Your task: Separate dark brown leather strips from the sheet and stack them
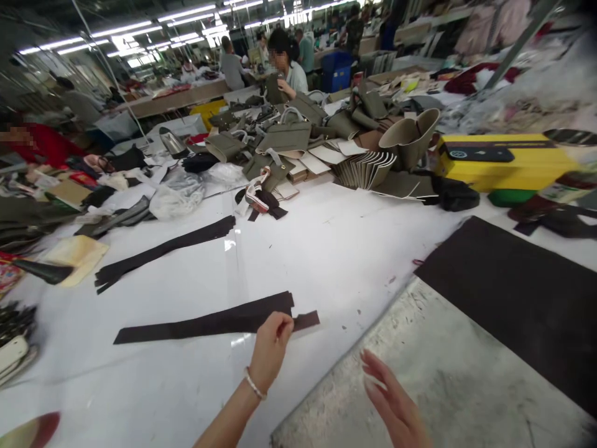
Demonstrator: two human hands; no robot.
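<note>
My left hand (pixel 272 348) pinches the right end of a long dark brown leather strip (pixel 205 323) that lies flat on the white table (pixel 336 249). A thin bracelet sits on that wrist. My right hand (pixel 392 401) hovers open, fingers stretched out, above a grey worn board (pixel 443 373) at the near right, holding nothing. A second stack of dark strips (pixel 163 250) lies further back to the left.
A large dark sheet (pixel 517 292) lies at the right. Olive bags and cut parts (pixel 289 137) pile up at the back, beside a yellow box (pixel 504 162). Plastic bags (pixel 180 193) and scraps crowd the left edge. Other people work at far tables.
</note>
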